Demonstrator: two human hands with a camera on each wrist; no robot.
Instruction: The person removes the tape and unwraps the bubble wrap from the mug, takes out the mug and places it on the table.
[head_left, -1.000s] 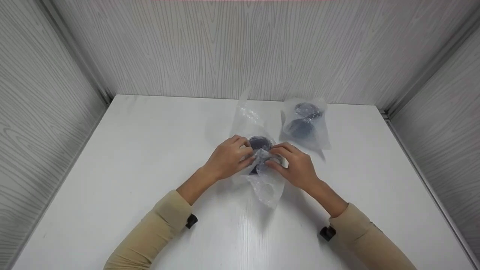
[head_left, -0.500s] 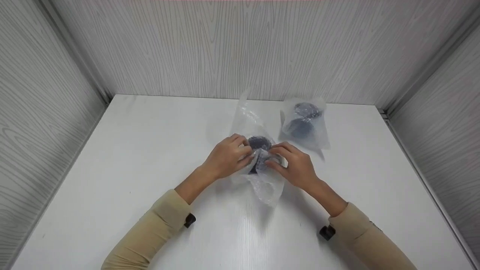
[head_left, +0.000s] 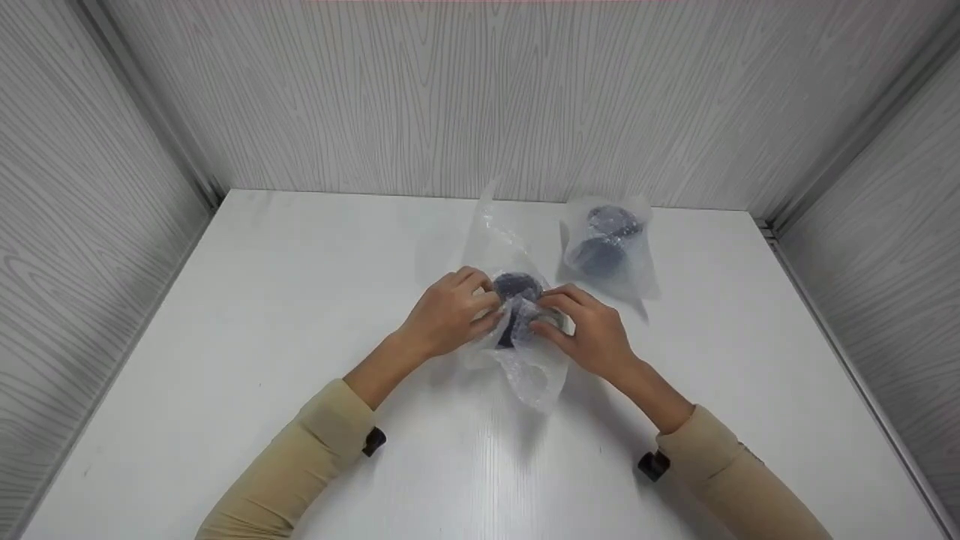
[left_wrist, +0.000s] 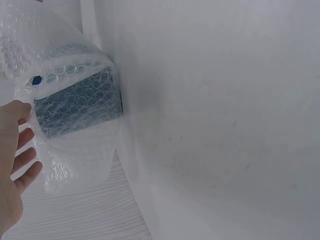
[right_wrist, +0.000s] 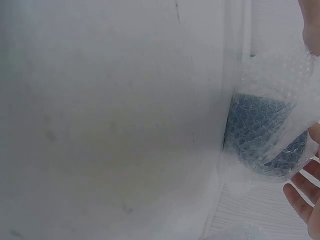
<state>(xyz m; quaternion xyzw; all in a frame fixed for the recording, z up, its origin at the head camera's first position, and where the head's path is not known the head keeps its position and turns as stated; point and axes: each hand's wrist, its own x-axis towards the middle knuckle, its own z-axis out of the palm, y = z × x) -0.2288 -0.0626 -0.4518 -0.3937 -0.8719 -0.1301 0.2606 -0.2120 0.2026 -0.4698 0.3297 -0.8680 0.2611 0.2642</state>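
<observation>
A dark blue, round-sided object stands wrapped in bubble wrap at the middle of the white table. The object's kind is hidden under the wrap. My left hand pinches the wrap at the object's left side, with the other fingers spread in the left wrist view. On the opposite side, my right hand holds a fold of the wrap between thumb and fingers. Between the hands, the wrap parts in a narrow gap where dark blue shows. A loose tail of wrap points toward me, and a taller sheet rises behind.
A second bubble-wrapped bundle with dark rounded shapes inside sits behind and to the right, near the back wall. Pale wood-grain panels enclose the white table at the back and both sides.
My left hand has shifted slightly left, and the gap in the wrap beside it shows a little more dark blue. The right hand has stayed nearly still.
</observation>
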